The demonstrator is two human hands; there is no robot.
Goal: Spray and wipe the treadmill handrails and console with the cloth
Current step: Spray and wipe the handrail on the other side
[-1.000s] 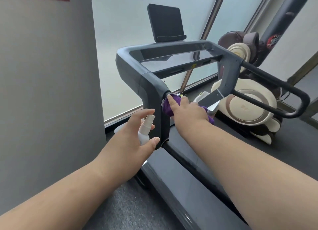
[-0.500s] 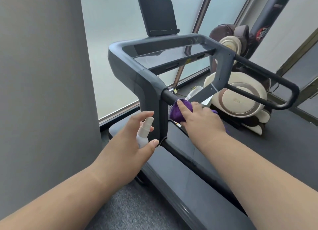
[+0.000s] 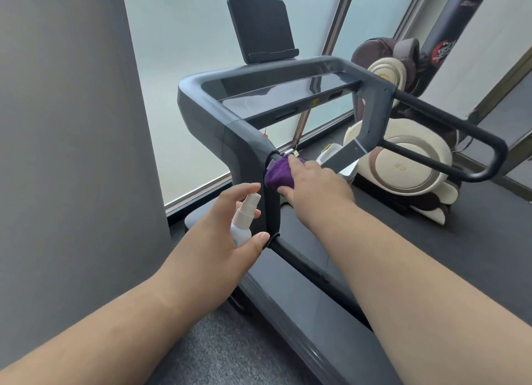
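Note:
The dark grey treadmill frame (image 3: 207, 102) fills the middle, with its console bar (image 3: 290, 94) and a black tablet holder (image 3: 259, 27) on top. My right hand (image 3: 313, 183) presses a purple cloth (image 3: 277, 174) against the near handrail where it joins the left upright. My left hand (image 3: 227, 240) holds a small white spray bottle (image 3: 243, 217) upright, just left of that upright, nozzle toward the frame. The lower black handrail (image 3: 302, 258) runs back toward me between my arms. The far handrail loop (image 3: 460, 143) sticks out on the right.
A grey wall (image 3: 72, 154) stands close on the left, with frosted windows (image 3: 178, 68) behind the treadmill. A cream and brown massage chair (image 3: 408, 160) and a black punching bag (image 3: 449, 25) stand at the right. The treadmill deck (image 3: 316, 312) lies below on grey carpet (image 3: 230, 353).
My right hand slid the cloth out along the handrail and then back up against the upright. My left hand with the bottle stayed by the upright. My view shifted slightly.

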